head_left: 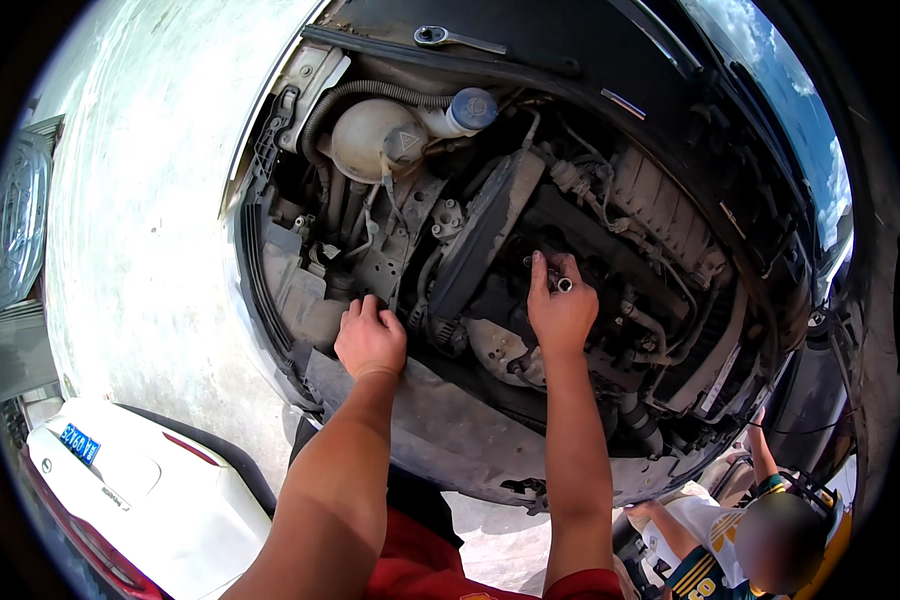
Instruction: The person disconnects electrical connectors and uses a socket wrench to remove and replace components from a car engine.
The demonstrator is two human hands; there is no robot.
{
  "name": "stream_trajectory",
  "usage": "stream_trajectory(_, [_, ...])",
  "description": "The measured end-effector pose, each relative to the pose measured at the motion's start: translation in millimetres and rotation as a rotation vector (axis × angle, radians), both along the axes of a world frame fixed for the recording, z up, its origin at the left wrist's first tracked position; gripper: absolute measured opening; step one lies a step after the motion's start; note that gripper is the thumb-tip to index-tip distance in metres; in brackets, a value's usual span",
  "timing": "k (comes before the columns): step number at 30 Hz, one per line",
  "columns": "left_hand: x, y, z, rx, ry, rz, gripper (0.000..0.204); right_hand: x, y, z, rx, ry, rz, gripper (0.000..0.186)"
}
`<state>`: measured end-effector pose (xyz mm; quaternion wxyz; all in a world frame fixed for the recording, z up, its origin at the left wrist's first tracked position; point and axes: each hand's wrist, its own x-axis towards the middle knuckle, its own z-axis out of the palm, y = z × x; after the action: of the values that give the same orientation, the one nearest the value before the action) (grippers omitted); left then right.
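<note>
My right hand (562, 312) is over the middle of an open engine bay, its fingers closed round a small metal piece with a round, hollow shiny end, which looks like a socket (565, 285). Its other end is hidden by my fingers and the dark engine parts. Beneath that hand lies the black engine top (570, 225). My left hand (372, 340) rests at the front edge of the bay, beside the dusty front panel (420, 400). Its fingers curl down and inward; whatever they grip, if anything, is out of sight.
A ratchet wrench (460, 40) lies on the ledge across the bay. A whitish fluid tank (370, 140) and a blue-capped filler neck (473, 110) stand at the upper left. A white car (150, 480) is parked at left. Another person (710, 540) is at lower right.
</note>
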<state>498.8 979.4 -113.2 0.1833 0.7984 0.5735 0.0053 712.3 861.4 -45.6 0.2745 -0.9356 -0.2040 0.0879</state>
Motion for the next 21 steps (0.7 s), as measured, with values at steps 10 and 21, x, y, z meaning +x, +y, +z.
stream_trajectory(10, [1.6,-0.6,2.6,0.023,-0.035,0.009,0.015,1.7,0.7,-1.2,0.049,-0.092,-0.013,0.014])
stream_trajectory(21, [2.9,0.6,3.1,0.011,-0.028,0.009,0.015,4.3,3.1,2.1,0.02,-0.046,-0.019,0.015])
